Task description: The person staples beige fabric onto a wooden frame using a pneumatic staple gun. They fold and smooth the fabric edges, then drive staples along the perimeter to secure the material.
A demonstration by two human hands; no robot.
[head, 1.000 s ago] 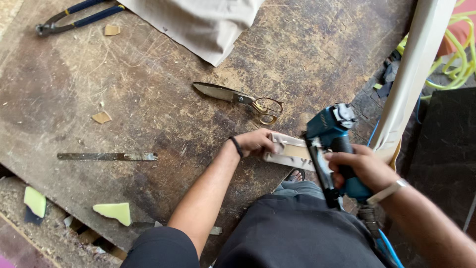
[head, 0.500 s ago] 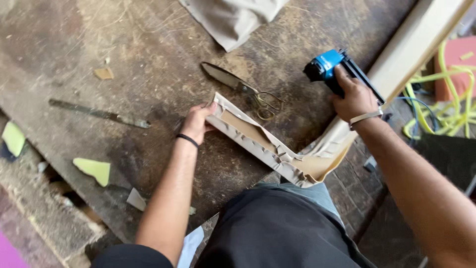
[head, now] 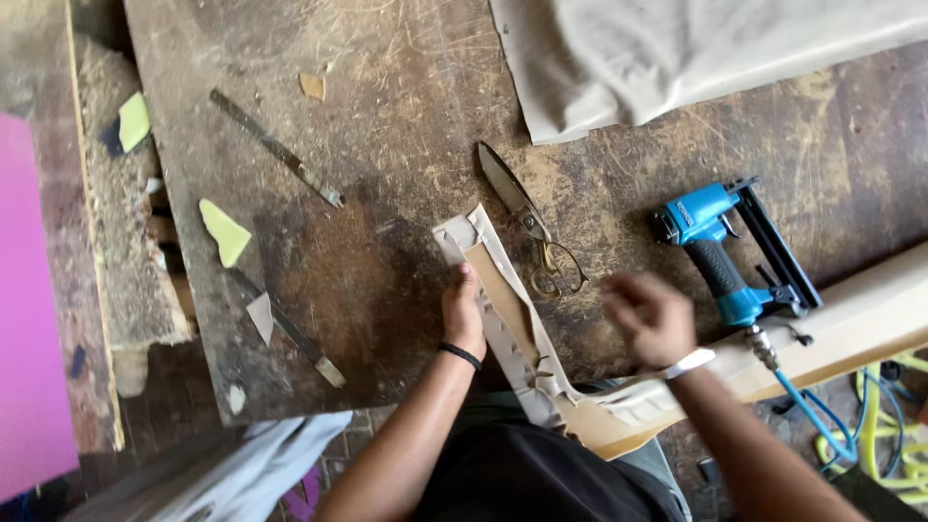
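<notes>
One blue pneumatic staple gun point(head: 730, 256), gripped half a second ago, has been laid at three o'clock, released by the empty right hand point(head: 650, 317), while the fabric-wrapped curved wooden frame piece point(head: 503, 309) is pinned at centre by the left hand point(head: 464, 314).

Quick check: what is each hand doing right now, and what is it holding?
Left hand: pressed on the fabric-covered wooden piece, holding it against the workbench.
Right hand: blurred, holding nothing, beside the blue pneumatic stapler; open or closed cannot be told.
</notes>
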